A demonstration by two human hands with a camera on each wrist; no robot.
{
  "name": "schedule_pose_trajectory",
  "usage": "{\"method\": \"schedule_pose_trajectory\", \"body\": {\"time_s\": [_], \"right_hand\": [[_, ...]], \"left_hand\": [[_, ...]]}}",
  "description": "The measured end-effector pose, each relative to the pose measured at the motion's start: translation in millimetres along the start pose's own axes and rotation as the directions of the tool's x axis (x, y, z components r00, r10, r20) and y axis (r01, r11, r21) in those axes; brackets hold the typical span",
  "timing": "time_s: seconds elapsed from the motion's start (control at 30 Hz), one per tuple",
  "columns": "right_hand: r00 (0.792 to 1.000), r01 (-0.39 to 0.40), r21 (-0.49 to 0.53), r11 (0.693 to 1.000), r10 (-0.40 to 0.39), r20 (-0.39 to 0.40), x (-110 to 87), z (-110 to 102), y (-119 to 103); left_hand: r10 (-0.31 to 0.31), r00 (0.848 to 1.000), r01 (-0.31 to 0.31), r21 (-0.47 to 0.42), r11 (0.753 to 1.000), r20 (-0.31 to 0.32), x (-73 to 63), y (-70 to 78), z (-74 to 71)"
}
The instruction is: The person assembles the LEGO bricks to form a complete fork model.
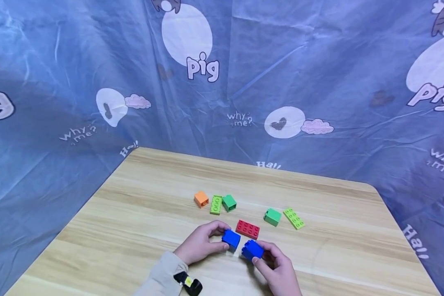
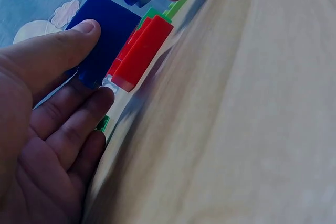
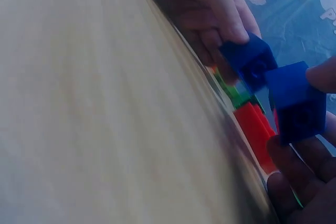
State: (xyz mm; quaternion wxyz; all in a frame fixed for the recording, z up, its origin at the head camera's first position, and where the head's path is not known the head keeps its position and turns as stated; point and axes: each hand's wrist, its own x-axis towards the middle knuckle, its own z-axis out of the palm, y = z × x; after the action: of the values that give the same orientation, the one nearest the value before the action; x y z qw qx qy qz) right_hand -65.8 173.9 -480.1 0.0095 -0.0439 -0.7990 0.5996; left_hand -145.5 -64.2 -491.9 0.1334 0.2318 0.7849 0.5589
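Note:
Between thumb and fingers, my left hand (image 1: 201, 242) pinches a blue building brick (image 1: 231, 239), whose smooth side shows in the left wrist view. My right hand (image 1: 277, 267) pinches another blue brick (image 1: 253, 250), its studs pointing left toward the first. A small gap separates the two bricks in the head view. Both are held just above the table. In the right wrist view the hollow underside of the right-hand brick (image 3: 299, 100) shows. Just beyond the hands lies a red brick (image 1: 248, 229), studs up, touched by neither hand.
Farther back on the wooden table (image 1: 133, 205) lie an orange brick (image 1: 201, 199), a lime brick (image 1: 216, 204) and a green brick (image 1: 229, 203). To the right are another green brick (image 1: 272, 216) and a lime brick (image 1: 294, 218). A blue printed curtain (image 1: 214, 135) hangs behind.

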Motion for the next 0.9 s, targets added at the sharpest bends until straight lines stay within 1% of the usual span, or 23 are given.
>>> {"method": "schedule_pose_trajectory", "body": {"time_s": [0.1, 0.27, 0.43, 0.53, 0.63, 0.73, 0.8, 0.9], "right_hand": [[1.000, 0.020, -0.002, 1.000, -0.020, 0.010, -4.6, 2.5, 0.6], [1.000, 0.004, -0.023, 1.000, -0.004, -0.004, -11.6, 3.3, 2.9], [1.000, -0.001, -0.043, 0.999, 0.000, -0.024, -13.3, -0.6, 2.8], [0.999, 0.022, -0.050, 0.999, -0.024, -0.029, -11.3, -1.7, 3.1], [0.997, 0.078, -0.036, 0.996, -0.078, 0.010, -7.2, 0.2, 5.5], [0.991, 0.115, -0.028, 0.993, -0.113, 0.075, -4.3, 1.7, 9.1], [0.989, 0.117, -0.052, 0.992, -0.112, 0.099, -3.8, 0.6, 10.8], [0.988, 0.115, -0.084, 0.990, -0.106, 0.110, -2.6, -2.6, 11.3]], "left_hand": [[0.006, 1.000, -0.006, 0.003, 1.000, 0.010, 1.3, 2.3, 2.5], [0.009, 0.999, -0.010, 0.018, 1.000, 0.049, 1.4, 3.6, 9.3], [0.037, 0.996, -0.041, 0.048, 0.998, 0.077, 5.6, 3.6, 14.8], [0.056, 0.995, -0.061, 0.060, 0.996, 0.083, 7.2, 3.4, 14.1], [0.041, 0.997, -0.046, 0.073, 0.996, 0.062, 4.2, 2.6, 10.4], [0.010, 0.999, -0.012, 0.074, 0.997, 0.038, -0.9, 1.6, 7.3], [-0.002, 0.999, 0.000, 0.063, 0.998, 0.039, -2.1, 1.4, 6.9], [0.001, 0.999, -0.003, 0.050, 0.999, 0.050, 0.2, 1.5, 7.2]]}}
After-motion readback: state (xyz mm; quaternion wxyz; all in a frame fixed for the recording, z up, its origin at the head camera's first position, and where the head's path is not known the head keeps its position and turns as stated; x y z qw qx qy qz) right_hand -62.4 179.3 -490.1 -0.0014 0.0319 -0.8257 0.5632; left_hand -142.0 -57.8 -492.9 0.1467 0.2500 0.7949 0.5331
